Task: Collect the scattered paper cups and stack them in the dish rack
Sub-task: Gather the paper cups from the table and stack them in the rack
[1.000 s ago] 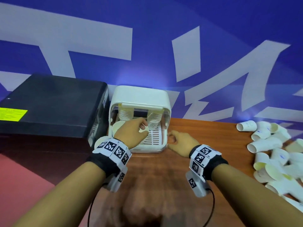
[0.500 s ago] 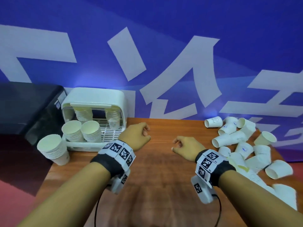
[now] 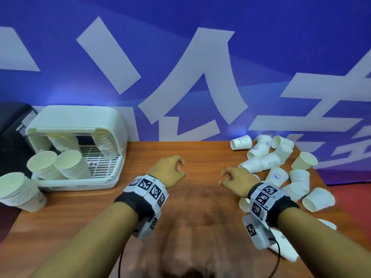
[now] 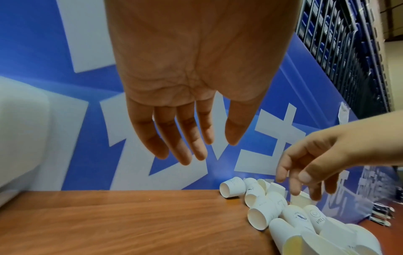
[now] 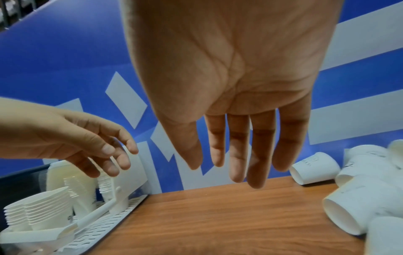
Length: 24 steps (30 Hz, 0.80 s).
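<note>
- Over the middle of the bench [image 3: 100,223]: both hands held above the wood, palms down, apart from each other, nothing in either.
- Left hand [image 3: 167,172]: fingers relaxed and hanging loosely, slightly bent; wrist view shows them spread and empty [image 4: 174,138]. Sits nearer the dish rack than the cups.
- Right hand [image 3: 236,180]: fingers loose and lightly curled, empty; just beside the near edge of the loose cup pile, not touching any cup that I can make out.
- Dish rack [image 3: 118,125]: white, hooded, at the back left corner of the bench against the blue wall [image 3: 180,47]. Two stacks of cups [image 3: 69,167] lean at its front, mouths up; two more stacks [image 3: 105,145] stand further back under the hood.
- One more stack [image 3: 19,190] stands on the bench at the left edge, outside the rack.
- Loose cups [image 3: 275,163]: a scattered white heap along the right edge, most lying on their sides, some overlapping; a few carry small printed marks.
- Black box [image 3: 10,117] beyond the rack, far left.
</note>
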Each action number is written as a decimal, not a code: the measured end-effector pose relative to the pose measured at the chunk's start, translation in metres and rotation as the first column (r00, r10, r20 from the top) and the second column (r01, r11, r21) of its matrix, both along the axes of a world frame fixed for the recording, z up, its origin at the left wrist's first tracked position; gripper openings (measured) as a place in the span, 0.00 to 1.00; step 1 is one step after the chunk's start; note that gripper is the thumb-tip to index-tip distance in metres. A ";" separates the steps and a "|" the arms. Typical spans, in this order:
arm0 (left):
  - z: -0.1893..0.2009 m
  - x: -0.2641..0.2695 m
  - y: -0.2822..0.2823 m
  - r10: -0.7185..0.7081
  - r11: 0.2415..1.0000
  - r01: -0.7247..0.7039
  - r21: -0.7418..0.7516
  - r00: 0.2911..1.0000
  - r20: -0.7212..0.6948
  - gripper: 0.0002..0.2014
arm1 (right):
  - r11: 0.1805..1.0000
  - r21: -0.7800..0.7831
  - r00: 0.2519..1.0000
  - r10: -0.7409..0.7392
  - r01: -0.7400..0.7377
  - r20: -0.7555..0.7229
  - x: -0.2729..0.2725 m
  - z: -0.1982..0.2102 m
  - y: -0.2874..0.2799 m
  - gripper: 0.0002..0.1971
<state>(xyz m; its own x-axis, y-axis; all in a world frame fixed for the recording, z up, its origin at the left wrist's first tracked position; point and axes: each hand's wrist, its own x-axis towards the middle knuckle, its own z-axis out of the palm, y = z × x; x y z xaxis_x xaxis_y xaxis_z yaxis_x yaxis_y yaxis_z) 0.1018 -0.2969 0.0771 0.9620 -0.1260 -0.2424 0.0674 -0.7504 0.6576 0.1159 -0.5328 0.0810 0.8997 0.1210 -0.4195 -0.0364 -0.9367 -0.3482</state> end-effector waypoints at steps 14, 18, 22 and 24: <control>-0.034 0.036 -0.128 -0.247 0.968 0.250 0.009 0.960 -0.129 0.28 | 0.981 -0.185 0.996 -0.065 0.055 -0.052 0.064 -0.022 -0.124 0.17; -0.045 0.038 -0.178 -0.251 0.961 0.271 0.062 0.941 -0.225 0.34 | 0.983 -0.170 0.989 0.050 -0.073 -0.135 0.088 -0.042 -0.152 0.21; -0.063 0.046 -0.228 -0.293 0.940 0.326 0.097 0.922 -0.254 0.38 | 0.957 -0.086 0.954 0.262 -0.276 -0.144 0.106 -0.067 -0.170 0.24; -0.072 0.051 -0.246 -0.283 0.936 0.325 0.136 0.923 -0.262 0.40 | 0.922 -0.074 0.920 0.367 -0.379 -0.138 0.115 -0.078 -0.175 0.24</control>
